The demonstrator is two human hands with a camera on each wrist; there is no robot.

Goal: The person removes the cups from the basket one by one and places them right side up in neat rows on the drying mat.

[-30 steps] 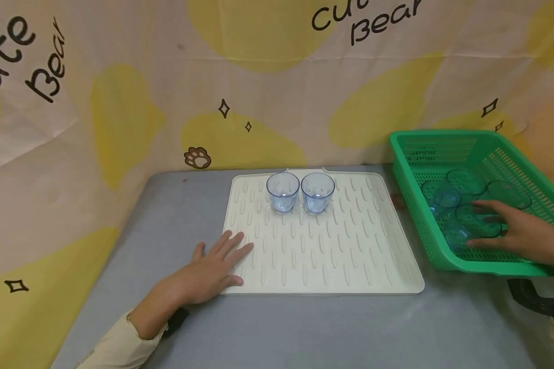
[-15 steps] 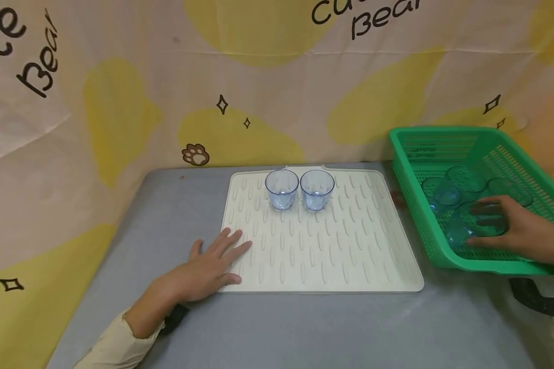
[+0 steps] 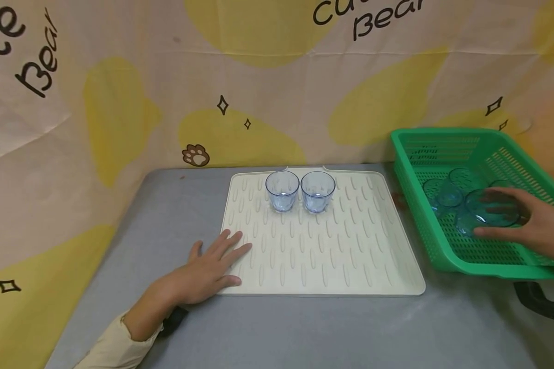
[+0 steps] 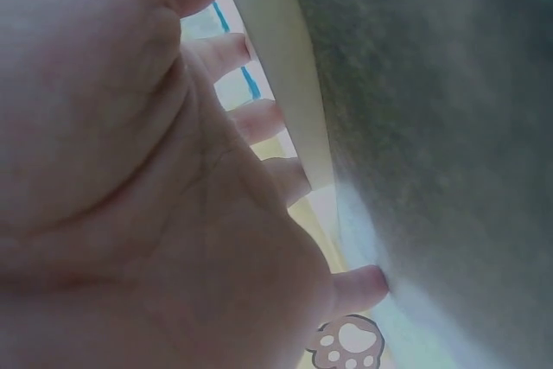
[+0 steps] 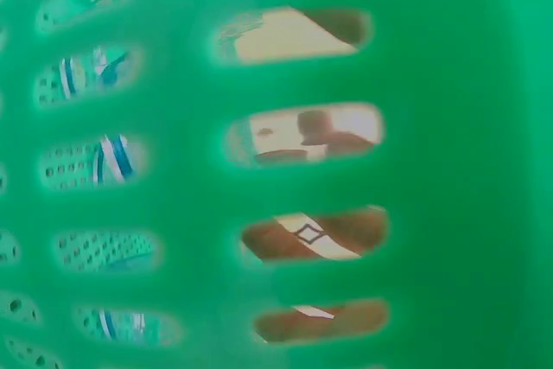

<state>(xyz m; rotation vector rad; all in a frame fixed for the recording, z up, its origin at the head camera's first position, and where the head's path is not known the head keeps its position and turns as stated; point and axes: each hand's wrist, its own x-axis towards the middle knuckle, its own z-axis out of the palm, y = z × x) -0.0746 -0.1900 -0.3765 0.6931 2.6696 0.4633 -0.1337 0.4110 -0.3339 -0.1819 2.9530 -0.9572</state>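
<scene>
My right hand (image 3: 542,225) is inside the green basket (image 3: 448,256), gripping a blue-tinted drinking glass (image 3: 472,218) with thumb near and fingers at its far side. This glass tilts, its mouth turned towards the hand. More glasses (image 3: 449,195) lie behind it, partly hidden. Fingers spread, my left hand (image 3: 203,274) rests on the left front edge of the white draining mat (image 3: 351,241). In the left wrist view the palm (image 4: 173,187) lies beside the mat's edge (image 4: 289,58). Two clear bluish glasses, a left one (image 3: 282,192) and a right one (image 3: 317,192), stand upright on the mat.
The basket stands right of the mat on a grey tabletop (image 3: 304,328). Its slotted wall (image 5: 458,170) fills the right wrist view and hides most of the hand. A printed cloth (image 3: 268,87) hangs behind and along the left side.
My right hand has closed on a glass in the basket and shifted it slightly right and up, tilting it. The left hand stays in place on the mat.
</scene>
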